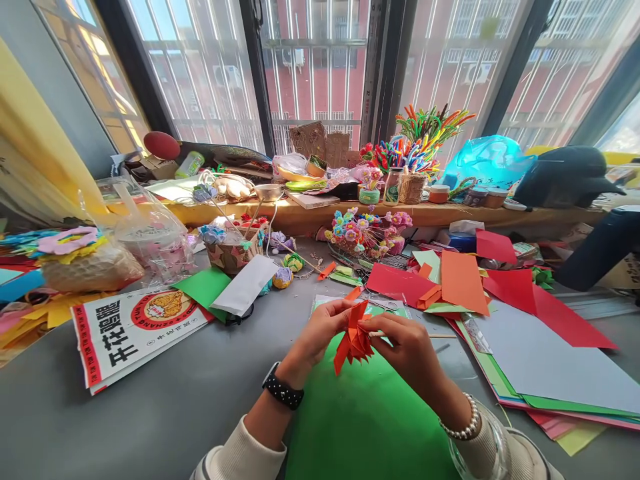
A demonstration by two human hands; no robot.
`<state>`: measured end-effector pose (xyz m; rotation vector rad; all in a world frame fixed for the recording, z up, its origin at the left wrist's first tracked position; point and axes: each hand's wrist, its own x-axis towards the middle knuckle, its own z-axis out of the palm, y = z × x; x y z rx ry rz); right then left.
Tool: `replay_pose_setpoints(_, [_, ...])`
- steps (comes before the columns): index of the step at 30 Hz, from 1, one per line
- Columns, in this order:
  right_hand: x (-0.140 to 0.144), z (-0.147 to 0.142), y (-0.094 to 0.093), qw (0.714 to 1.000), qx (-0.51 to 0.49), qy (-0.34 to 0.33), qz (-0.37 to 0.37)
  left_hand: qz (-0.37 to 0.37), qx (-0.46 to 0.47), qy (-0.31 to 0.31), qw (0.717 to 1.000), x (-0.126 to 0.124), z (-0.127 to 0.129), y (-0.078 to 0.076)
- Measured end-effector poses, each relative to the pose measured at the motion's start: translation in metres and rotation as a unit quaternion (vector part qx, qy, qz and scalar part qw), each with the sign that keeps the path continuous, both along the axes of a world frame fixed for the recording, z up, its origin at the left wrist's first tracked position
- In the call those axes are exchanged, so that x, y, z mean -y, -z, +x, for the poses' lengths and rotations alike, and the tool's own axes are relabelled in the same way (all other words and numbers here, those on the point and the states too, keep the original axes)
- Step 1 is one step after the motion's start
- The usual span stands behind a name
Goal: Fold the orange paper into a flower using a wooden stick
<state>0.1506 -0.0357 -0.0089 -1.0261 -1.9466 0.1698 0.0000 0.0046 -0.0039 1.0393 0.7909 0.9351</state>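
Note:
Both hands meet over a green paper sheet (365, 420) on the grey table. My left hand (320, 333), with a black watch on its wrist, pinches the left side of a folded orange paper piece (354, 340). My right hand (407, 347), wearing a pearl bracelet, grips the same orange piece from the right. A thin wooden stick (440, 335) lies just behind the right hand; whether the hand touches it I cannot tell.
Red, orange and grey paper sheets (530, 347) lie stacked at the right. A printed paper bag (130, 330) lies at the left, beside a plastic bag (150, 233). A bunch of small paper flowers (367, 230) and craft clutter fill the window ledge (500, 215).

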Motion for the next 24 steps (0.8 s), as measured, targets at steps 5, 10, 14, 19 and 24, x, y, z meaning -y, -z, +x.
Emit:
replay_pose_setpoints(5, [0.0002,0.0011,-0.0026,1.0,0.0,-0.011,0.027,0.002,0.008,0.003,1.0,0.0015,-0.0001,-0.0015])
replay_pose_setpoints(10, [-0.0024,0.004,-0.0071,0.999,0.027,-0.035,-0.028,-0.002,-0.005,0.008,1.0,0.001,0.0,0.0009])
replay_pose_setpoints(14, [-0.0034,0.0038,-0.0067,0.998,0.022,-0.038,-0.047,-0.007,-0.007,0.014,1.0,0.0,0.0006,0.0041])
replay_pose_setpoints(19, [-0.002,0.0017,-0.0044,0.999,-0.002,-0.013,-0.041,-0.004,-0.002,0.016,1.0,-0.0007,0.0011,0.0045])
replay_pose_setpoints(24, [-0.0021,0.0047,-0.007,0.998,0.009,-0.032,-0.06,0.003,-0.011,0.01,1.0,-0.0012,-0.0002,0.0032])
